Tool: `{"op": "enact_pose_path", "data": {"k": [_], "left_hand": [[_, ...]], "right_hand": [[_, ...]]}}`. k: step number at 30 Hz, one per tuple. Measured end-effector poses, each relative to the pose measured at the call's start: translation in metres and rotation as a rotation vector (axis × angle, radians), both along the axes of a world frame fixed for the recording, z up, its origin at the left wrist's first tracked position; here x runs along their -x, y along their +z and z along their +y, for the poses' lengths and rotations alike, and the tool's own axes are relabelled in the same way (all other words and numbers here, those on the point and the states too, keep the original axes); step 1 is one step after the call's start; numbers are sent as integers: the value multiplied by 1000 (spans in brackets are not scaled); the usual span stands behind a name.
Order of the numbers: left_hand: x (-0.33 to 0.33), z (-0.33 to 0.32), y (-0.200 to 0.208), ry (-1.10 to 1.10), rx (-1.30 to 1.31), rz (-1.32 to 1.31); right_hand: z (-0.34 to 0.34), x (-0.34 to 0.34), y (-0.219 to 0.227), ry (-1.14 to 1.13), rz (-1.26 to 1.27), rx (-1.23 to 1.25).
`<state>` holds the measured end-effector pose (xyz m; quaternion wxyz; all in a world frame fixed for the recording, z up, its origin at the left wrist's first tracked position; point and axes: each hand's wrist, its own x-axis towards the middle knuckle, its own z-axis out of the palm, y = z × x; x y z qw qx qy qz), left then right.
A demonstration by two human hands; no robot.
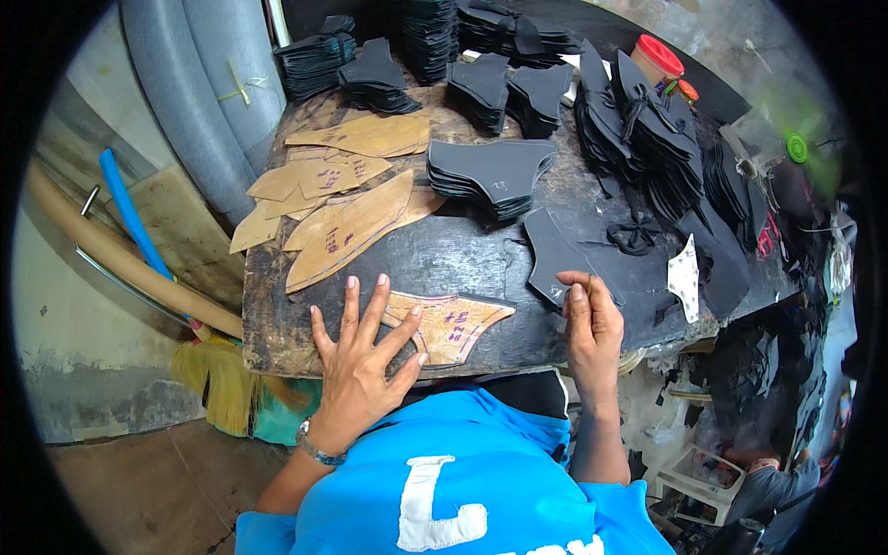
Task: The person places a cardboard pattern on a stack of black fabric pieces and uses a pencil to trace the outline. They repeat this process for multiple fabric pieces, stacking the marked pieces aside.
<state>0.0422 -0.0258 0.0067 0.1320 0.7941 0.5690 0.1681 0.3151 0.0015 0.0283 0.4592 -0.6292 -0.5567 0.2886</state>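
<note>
The left hand (pixel 356 356) lay flat, fingers spread, on a cardboard template (pixel 449 326) at the bench (pixel 435 254) edge. The right hand (pixel 590 319) pinched a thin tool beside a black piece (pixel 553 252). Black stacks (pixel 490 176) and more templates (pixel 356 199) crowded behind.

Worn wood table (pixel 444 250): cardboard patterns (pixel 356 217), black cutout stacks (pixel 490 176).

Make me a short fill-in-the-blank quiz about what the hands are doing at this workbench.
1. The left hand lies flat with fingers spread on a ____-coloured cardboard template.
2. The right hand pinches a thin tool at the edge of a ____ cut piece.
3. On the left wrist sits a ____.

Missing words: brown; black; watch
</note>
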Motion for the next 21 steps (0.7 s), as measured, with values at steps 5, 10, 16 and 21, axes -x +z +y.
{"op": "enact_pose_path", "data": {"k": [5,10,16,21], "left_hand": [[5,18,7,-142,46,45],[10,25,5,-160,56,-51],[13,25,-3,-164,-17,-141],[12,24,-10,-130,-101,-191]], "right_hand": [[-2,5,-7,177,-209,-72],[-10,23,-14,290,-537,-41],[-8,29,-20,259,-585,-108],[-2,22,-22,267,-88,-135]]}}
